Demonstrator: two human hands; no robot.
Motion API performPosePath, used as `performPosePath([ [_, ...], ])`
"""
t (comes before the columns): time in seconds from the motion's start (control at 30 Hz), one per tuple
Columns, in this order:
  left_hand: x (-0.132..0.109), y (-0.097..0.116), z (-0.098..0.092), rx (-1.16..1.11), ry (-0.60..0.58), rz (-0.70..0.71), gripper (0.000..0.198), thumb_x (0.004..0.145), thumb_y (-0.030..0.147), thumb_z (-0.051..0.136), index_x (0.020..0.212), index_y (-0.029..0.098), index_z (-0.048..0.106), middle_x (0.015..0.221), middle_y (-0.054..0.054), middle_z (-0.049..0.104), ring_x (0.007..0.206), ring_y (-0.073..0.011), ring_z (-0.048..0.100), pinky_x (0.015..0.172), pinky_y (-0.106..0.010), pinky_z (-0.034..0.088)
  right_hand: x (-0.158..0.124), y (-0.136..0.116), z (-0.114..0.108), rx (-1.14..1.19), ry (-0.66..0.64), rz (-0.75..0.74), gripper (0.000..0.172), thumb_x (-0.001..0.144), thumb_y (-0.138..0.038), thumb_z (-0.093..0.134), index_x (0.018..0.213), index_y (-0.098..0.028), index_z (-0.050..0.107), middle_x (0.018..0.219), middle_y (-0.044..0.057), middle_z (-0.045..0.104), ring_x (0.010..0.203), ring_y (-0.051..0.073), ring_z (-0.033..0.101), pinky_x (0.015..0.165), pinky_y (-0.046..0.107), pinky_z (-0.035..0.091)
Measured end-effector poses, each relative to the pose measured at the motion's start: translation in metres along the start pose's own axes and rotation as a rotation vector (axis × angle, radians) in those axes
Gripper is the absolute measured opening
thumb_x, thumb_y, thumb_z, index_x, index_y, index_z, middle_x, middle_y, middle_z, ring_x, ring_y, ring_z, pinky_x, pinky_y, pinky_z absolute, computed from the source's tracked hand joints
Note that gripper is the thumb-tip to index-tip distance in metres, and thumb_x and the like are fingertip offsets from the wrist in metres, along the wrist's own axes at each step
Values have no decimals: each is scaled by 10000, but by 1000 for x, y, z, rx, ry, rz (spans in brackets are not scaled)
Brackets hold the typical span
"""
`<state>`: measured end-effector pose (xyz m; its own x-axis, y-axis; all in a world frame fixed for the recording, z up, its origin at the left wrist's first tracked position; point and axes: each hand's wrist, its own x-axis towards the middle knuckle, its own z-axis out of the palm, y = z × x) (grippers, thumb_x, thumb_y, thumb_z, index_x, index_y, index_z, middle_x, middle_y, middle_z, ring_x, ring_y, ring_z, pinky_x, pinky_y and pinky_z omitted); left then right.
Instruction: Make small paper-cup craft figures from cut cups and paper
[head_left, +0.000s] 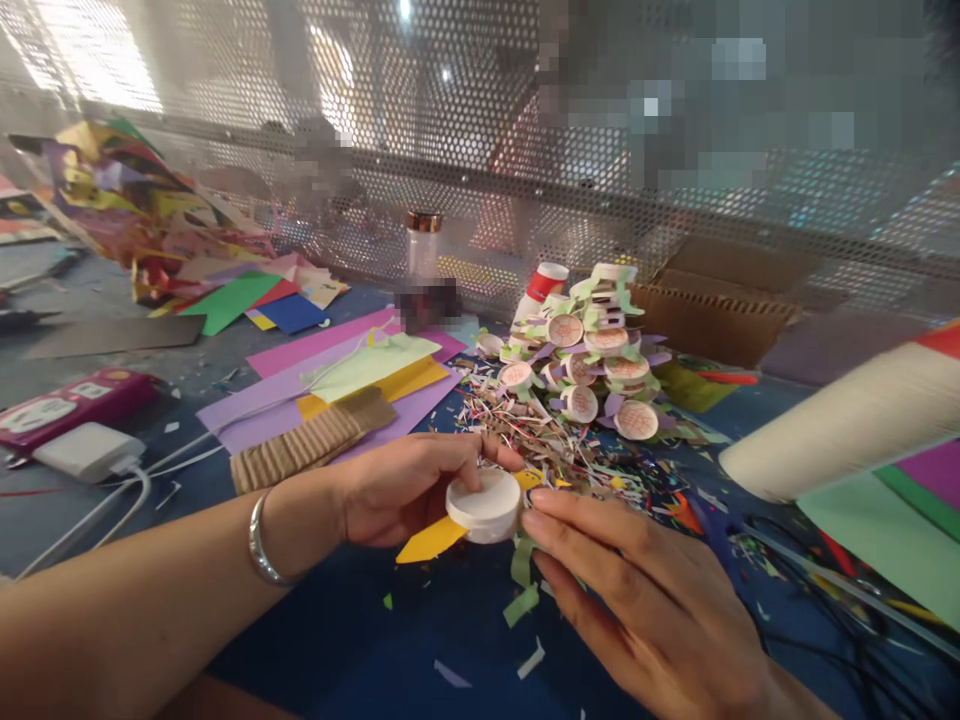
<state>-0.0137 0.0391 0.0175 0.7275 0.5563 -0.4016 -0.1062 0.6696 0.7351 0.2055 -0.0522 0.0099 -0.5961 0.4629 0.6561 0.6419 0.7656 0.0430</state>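
My left hand (420, 485) is closed around a white paper cup bottom (487, 505), a shallow round piece cut from a cup, with the thumb pressed inside it. A pointed yellow paper strip (431, 541) sticks out from its left side, and another bit of yellow shows behind its right rim. Against the right edge of the cup bottom rest the fingertips of my right hand (630, 580), held close together. A pale green paper strip (523, 562) hangs just below them; whether it is attached to the cup piece cannot be seen.
Behind my hands stands a pile of similar cup bottoms (604, 355) with green and purple tabs. Paper shreds (517, 420) lie before it. Coloured sheets and corrugated cardboard (311, 440) are at left, near a white charger (90, 450). A paper roll (847, 420) and scissors (712, 530) are at right.
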Motion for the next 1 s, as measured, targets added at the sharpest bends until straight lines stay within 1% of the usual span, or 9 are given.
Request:
performPosePath([
  [0.1,0,2,-2,-18,-34,32,375,642,67,582,1006,152,614,738,-17,661,587,-118,626,577,-193,532,2,2,-6,-29,-3,47,368,942,-31,649,1301,-107,621,1259,122,697,1194,154,632,1092,267,452],
  [0.17,0,6,-4,-1,-27,39,348,663,55,564,994,149,618,769,-20,672,613,-119,649,579,-188,537,2,5,-10,-59,41,91,334,930,-31,659,1249,-125,633,1200,106,715,1134,149,657,1094,252,444],
  [0.23,-1,10,-6,-11,-10,72,300,679,60,551,957,153,615,746,-14,660,574,-108,632,538,-178,522,0,10,-13,-43,45,172,296,935,-32,645,1202,-159,648,1125,78,732,1049,152,685,1037,261,481],
  [0.3,-1,13,-7,2,13,107,272,680,49,548,925,146,615,732,-14,647,561,-98,619,501,-160,493,-3,16,-15,32,-39,286,219,956,-79,628,1139,-193,666,1028,46,737,935,159,703,895,279,536],
  [0.4,-1,14,-8,37,37,152,239,673,38,560,881,150,597,723,-11,638,573,-97,611,492,-158,476,-9,25,-17,134,-268,428,104,983,-191,605,1025,-228,693,927,15,733,796,165,700,689,290,533],
  [0.47,0,12,-7,60,53,175,240,669,41,582,875,164,583,717,2,627,567,-95,592,484,-164,460,-12,29,-17,157,-409,482,127,989,-257,585,958,-234,705,888,10,731,755,172,694,642,299,514],
  [0.63,2,7,-8,133,93,219,250,662,78,632,884,181,581,735,2,619,594,-107,580,498,-178,447,-12,28,-15,222,-687,630,264,984,-421,559,845,-240,691,776,2,678,675,177,650,622,326,479],
  [0.8,1,6,-9,170,113,243,249,651,108,654,880,179,587,755,-7,610,626,-114,576,524,-188,453,-9,24,-9,217,-810,685,192,955,-373,576,869,-242,687,791,5,678,680,184,639,631,336,454],
  [1.0,1,5,-8,182,97,231,237,661,117,641,880,173,569,743,-3,596,602,-105,562,509,-180,448,-8,23,-8,222,-825,714,139,949,-303,569,866,-240,662,771,-2,678,656,168,632,608,310,451],
])
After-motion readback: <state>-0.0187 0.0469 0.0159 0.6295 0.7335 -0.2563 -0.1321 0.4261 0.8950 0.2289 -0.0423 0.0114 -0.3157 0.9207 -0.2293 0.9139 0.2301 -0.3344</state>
